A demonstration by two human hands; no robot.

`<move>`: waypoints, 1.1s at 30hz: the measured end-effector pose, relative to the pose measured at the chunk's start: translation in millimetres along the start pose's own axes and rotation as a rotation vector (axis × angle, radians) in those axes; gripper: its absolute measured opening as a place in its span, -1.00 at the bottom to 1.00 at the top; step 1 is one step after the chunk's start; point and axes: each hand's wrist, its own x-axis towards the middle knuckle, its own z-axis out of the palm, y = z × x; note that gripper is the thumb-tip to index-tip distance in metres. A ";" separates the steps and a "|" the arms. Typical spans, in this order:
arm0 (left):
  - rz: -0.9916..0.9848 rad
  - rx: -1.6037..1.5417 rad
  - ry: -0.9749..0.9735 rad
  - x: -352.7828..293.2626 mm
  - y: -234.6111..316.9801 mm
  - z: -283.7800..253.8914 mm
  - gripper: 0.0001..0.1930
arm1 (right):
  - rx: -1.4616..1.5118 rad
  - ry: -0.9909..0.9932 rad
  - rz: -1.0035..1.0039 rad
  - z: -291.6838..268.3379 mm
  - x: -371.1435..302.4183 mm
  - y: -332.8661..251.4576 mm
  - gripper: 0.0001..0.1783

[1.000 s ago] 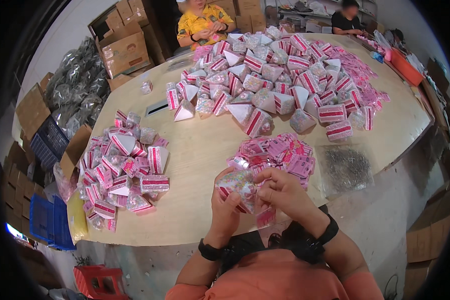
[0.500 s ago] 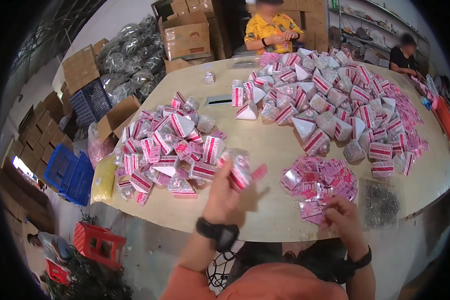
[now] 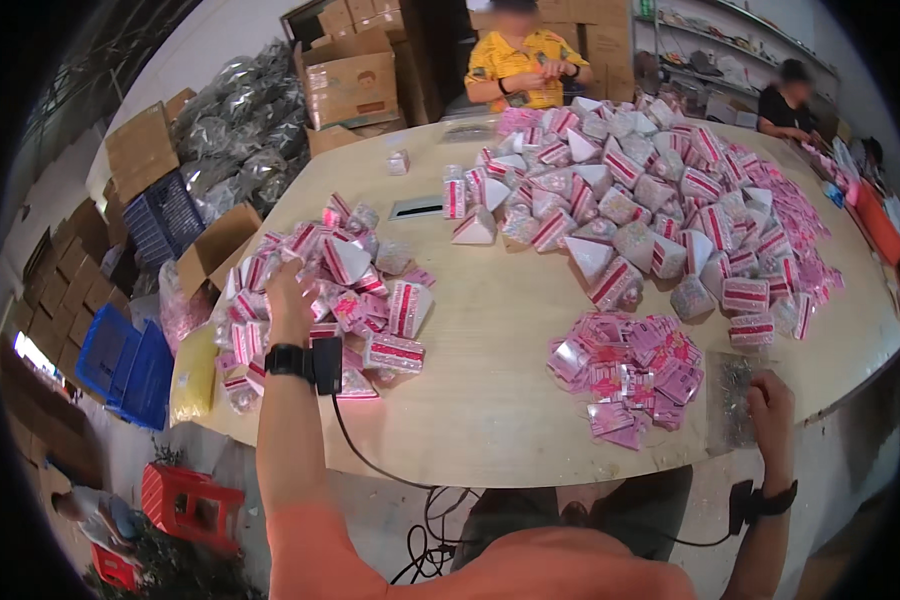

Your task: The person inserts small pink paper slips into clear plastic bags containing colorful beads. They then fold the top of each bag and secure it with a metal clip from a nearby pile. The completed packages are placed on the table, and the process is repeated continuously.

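My left hand (image 3: 290, 296) reaches over the left pile of cake-slice-shaped pieces (image 3: 348, 262), its fingers apart and partly lost against the pile. These wedges have pink and white striped sides and clear wrapping, and pink cards lie among them. At the right, my right hand (image 3: 770, 405) is closed at the edge of a flat patch of small dark metal pieces (image 3: 732, 400), too small to name. Whatever its fingers pinch is hidden. Between my hands, nearer the right one, lies a heap of pink printed cards (image 3: 625, 372).
A larger heap of wedges (image 3: 630, 205) covers the table's far right. Across the table sits a person in a yellow shirt (image 3: 530, 65); another in black (image 3: 785, 105) sits farther right. A yellow bag (image 3: 195, 375), blue crates (image 3: 125, 365) and red stools (image 3: 185, 505) stand left.
My left hand has moved left from mid-table onto the left pile, and the wrapped wedge it held has been let go. My right hand has moved from the cards to the small metal pieces.
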 end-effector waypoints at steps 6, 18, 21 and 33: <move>0.069 0.076 -0.286 -77.0 -27.4 27.0 -0.80 | -0.456 -0.335 -0.009 -9.0 3.6 15.5 -0.83; -0.047 0.412 -0.985 -189.3 -92.3 101.0 -0.79 | -0.272 -0.210 -0.010 2.2 8.2 19.0 -0.91; 0.139 0.662 -1.066 -197.4 -97.9 119.8 -0.77 | -0.180 -0.165 0.014 -3.1 8.7 17.0 -0.92; 0.506 0.984 -0.891 -224.1 -121.8 153.0 -0.57 | 0.228 -0.057 0.227 -12.5 8.8 21.6 -0.92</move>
